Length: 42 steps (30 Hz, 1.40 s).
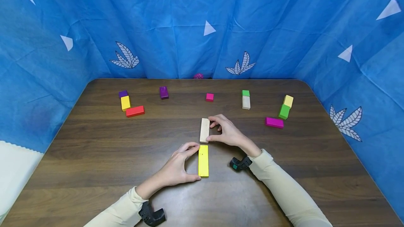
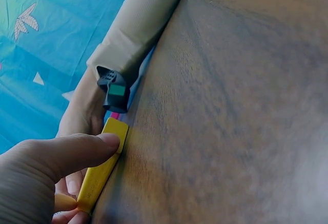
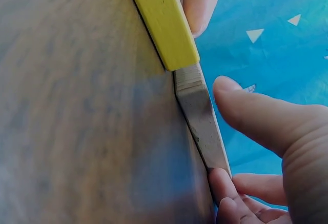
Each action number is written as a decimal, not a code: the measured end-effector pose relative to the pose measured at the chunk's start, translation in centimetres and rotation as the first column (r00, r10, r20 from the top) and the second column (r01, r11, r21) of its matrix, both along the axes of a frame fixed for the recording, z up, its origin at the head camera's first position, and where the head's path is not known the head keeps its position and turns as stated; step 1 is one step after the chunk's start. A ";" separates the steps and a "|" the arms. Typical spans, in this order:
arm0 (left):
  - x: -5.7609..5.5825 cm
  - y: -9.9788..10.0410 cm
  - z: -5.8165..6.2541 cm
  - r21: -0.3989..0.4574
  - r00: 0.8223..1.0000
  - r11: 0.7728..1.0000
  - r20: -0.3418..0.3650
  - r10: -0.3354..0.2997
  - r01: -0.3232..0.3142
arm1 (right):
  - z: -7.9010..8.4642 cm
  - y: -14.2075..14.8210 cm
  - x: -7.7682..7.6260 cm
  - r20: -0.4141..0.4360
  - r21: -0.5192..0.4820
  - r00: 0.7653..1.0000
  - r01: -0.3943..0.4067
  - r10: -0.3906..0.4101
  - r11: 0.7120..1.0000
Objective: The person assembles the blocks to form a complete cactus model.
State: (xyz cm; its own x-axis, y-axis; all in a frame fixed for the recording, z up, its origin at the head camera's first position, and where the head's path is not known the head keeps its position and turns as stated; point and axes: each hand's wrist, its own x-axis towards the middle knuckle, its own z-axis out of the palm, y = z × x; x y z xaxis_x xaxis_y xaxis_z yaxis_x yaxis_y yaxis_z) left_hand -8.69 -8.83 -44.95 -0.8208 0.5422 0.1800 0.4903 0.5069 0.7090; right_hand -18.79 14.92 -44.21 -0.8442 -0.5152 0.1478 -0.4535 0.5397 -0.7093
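Note:
A yellow block (image 1: 203, 161) lies lengthwise on the wooden table, directly in front of a plain wooden block (image 1: 204, 130). My left hand (image 1: 179, 167) holds the yellow block by its ends, thumb at the near end and fingers at the far end. In the left wrist view the thumb lies against the yellow block (image 2: 105, 167). Around the plain block, my right hand (image 1: 227, 130) has its thumb by the near right corner and curled fingers at the far end. The right wrist view shows the plain block (image 3: 200, 116) nearly end to end with the yellow one.
Farther back on the table (image 1: 94, 157) lie a red block (image 1: 135, 111), a yellow block (image 1: 125, 103), a purple block (image 1: 163, 93), a pink block (image 1: 209, 97), a white block (image 1: 246, 102), a green block (image 1: 284, 111) and a magenta block (image 1: 274, 122). A blue curtain (image 1: 176, 27) hangs behind.

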 end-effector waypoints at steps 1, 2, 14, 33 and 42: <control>0.0 0.0 0.0 -0.002 1.000 1.000 -0.002 -0.001 0.001 | 0.1 0.0 0.0 0.014 0.002 1.000 0.004 -0.004 1.000; 0.0 0.0 0.0 -0.003 1.000 1.000 -0.003 -0.002 0.002 | 0.1 0.0 0.1 0.021 0.007 1.000 0.007 -0.007 1.000; 0.0 0.0 0.0 -0.009 1.000 1.000 -0.003 -0.004 0.004 | 0.3 -0.2 0.2 0.064 0.025 0.998 -0.006 0.005 1.000; 0.0 -0.1 -0.2 0.006 0.999 1.000 -0.040 -0.010 0.011 | 0.1 -0.4 0.3 0.056 0.039 0.998 -0.030 0.027 0.999; 0.1 -0.1 -0.2 0.006 0.999 1.000 -0.044 -0.009 0.010 | 0.1 -0.4 0.3 0.070 0.048 0.997 -0.028 0.024 0.998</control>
State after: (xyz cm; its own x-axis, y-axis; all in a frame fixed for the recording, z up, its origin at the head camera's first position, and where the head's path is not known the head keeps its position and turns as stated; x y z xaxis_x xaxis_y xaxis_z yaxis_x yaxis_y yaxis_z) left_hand -8.62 -8.96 -45.14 -0.8068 0.5486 0.2193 0.5259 0.4977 0.6898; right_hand -18.45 14.56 -44.16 -0.8378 -0.5423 0.0631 -0.4182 0.5630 -0.7128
